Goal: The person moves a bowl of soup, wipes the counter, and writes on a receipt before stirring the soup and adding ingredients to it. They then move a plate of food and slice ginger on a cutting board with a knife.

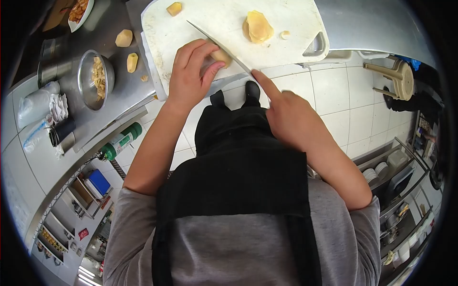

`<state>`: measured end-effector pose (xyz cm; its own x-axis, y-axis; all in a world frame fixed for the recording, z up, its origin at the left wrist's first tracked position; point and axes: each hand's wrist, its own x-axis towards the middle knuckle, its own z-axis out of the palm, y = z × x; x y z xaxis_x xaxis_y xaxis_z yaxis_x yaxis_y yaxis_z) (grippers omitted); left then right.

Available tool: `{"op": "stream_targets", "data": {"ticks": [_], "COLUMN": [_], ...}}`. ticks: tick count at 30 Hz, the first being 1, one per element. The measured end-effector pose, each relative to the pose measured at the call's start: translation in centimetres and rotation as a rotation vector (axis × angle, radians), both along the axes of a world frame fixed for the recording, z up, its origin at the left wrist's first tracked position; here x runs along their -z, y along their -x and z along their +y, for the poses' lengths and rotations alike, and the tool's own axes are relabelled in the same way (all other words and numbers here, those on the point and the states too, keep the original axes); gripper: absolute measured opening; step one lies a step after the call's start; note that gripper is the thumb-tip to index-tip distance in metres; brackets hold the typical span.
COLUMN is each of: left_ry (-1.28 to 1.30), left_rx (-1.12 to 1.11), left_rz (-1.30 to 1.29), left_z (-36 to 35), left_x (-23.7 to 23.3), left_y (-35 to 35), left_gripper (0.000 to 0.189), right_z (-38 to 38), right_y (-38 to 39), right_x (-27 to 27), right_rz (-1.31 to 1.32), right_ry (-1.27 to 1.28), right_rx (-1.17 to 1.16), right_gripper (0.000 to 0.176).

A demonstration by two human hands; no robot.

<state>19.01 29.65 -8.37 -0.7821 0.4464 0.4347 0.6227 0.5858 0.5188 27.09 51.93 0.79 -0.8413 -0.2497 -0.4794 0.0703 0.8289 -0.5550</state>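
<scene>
My left hand (194, 71) holds a pale peeled piece of food (221, 57) near the front edge of the white cutting board (167, 43). In my right hand (286, 107) is a knife (214, 40), its handle hidden in the fist and the index finger stretched along the blade. The blade crosses over the piece, pointing to the upper left. A yellowish pile of cut pieces (259, 27) lies on the board's right half, with a small scrap (285, 35) beside it. Another peeled piece (174, 8) sits at the board's upper left.
Left of the board, two peeled pieces (124, 38) (132, 62) and a metal bowl (90, 80) of chopped pieces rest on the steel counter (126, 90). Farther left are plastic bags (38, 107). A white dish (81, 14) stands at the upper left, a beige stool (403, 78) at the right.
</scene>
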Motion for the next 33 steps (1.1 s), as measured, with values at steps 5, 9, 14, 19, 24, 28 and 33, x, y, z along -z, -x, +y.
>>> {"op": "stream_targets", "data": {"ticks": [5, 9, 14, 19, 24, 28, 33], "left_ry": [-0.002, -0.026, 0.192, 0.168, 0.116, 0.078, 0.185], "left_rx": [-0.019, -0.026, 0.067, 0.05, 0.085, 0.087, 0.044], "left_rz": [-0.055, -0.162, -0.198, -0.204, -0.065, -0.176, -0.097], "left_z": [0.8, 1.8, 1.2, 1.2, 0.5, 0.7, 1.1], "left_x": [-0.9, -1.7, -4.7, -5.6, -3.6, -1.4, -1.4], "left_y": [-0.1, 0.4, 1.5, 1.6, 1.8, 1.5, 1.0], "left_gripper": [0.045, 0.055, 0.058, 0.045, 0.031, 0.028, 0.028], "right_z": [2.3, 3.3, 2.8, 2.3, 1.4, -0.1, -0.2], "right_y": [-1.4, -1.3, -1.0, -0.9, -0.5, 0.0, -0.5], "right_x": [-1.9, -1.9, -2.1, -1.6, -0.5, 1.6, 1.4], "right_rz": [-0.081, -0.079, -0.145, -0.088, -0.071, 0.01, 0.024], "right_ry": [0.012, 0.223, 0.241, 0.182, 0.092, 0.02, -0.034], "right_rx": [-0.012, 0.197, 0.251, 0.208, 0.158, 0.123, 0.098], "right_gripper": [0.066, 0.063, 0.062, 0.061, 0.061, 0.064, 0.066]}}
